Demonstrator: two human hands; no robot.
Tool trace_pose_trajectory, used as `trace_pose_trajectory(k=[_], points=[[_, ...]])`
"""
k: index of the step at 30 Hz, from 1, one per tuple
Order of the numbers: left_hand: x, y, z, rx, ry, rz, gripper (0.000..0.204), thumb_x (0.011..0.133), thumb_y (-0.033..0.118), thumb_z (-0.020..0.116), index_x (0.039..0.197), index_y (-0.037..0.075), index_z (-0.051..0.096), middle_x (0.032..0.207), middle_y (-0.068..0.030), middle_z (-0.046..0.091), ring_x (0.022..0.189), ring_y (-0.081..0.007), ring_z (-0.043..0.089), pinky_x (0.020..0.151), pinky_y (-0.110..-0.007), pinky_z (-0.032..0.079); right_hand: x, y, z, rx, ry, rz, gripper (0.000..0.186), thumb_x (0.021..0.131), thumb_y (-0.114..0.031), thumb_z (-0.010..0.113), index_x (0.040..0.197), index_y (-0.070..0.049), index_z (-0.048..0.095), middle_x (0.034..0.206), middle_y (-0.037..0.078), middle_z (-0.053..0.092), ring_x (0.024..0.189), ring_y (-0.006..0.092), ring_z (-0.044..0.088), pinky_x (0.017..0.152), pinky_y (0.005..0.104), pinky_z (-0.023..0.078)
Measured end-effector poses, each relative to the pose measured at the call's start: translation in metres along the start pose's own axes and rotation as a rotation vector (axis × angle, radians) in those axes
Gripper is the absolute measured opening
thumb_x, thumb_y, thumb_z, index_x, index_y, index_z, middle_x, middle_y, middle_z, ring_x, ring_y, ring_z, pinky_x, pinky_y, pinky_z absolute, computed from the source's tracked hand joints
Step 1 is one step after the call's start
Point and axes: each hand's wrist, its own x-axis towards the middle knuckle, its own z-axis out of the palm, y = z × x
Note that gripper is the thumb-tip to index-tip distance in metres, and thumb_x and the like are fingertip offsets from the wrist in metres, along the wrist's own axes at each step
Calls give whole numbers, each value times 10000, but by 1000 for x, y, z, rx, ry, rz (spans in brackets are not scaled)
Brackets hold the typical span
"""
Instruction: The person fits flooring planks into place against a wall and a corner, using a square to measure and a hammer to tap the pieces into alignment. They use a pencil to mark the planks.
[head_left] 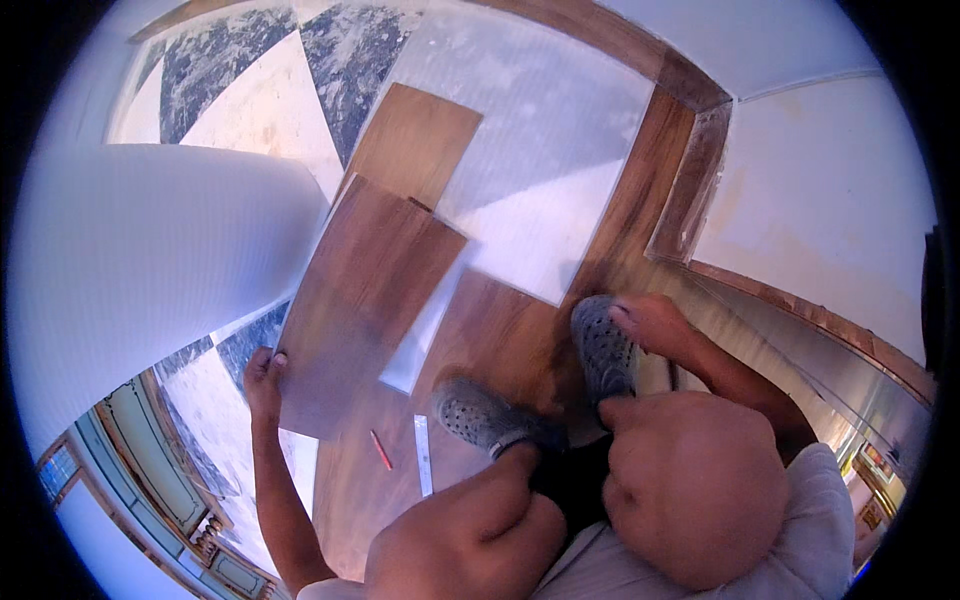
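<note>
My left hand (265,375) pinches the left edge of a brown wood-grain floor plank (370,270), thumb on top. This plank lies slanted, its far end next to a lighter plank (415,145). By my right clog (604,350), my right hand (648,322) hangs with its fingers curled; whatever they may hold is hidden. Between my feet and the plank, more brown flooring (490,320) shows. A red pencil-like marker (381,450) and a narrow metal ruler (423,455) rest on the flooring near my left clog (475,410).
A large roll of white foam underlay (160,260) stands at the left. Translucent underlay (530,110) covers the far floor, with black-and-white tiles (260,100) beyond. White wall (820,180) with brown skirting (690,190) borders the right. Ornate furniture (160,460) stands lower left.
</note>
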Motion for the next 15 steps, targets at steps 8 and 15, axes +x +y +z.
trace_pose_trajectory(k=[8,15], points=[[46,190,119,-158,-188,-119,282,953,304,658,937,23,643,836,5,549,788,-108,491,713,-289,426,101,-107,-22,892,461,-314,544,969,-470,638,1135,48,617,925,150,685,859,231,663,784,414,532],[135,257,215,-259,-626,251,469,923,245,709,1288,-29,601,1159,-110,697,1065,-220,648,986,-368,471,117,-76,-139,1079,821,-110,367,925,-261,708,1136,29,628,950,59,663,813,139,590,674,309,497]])
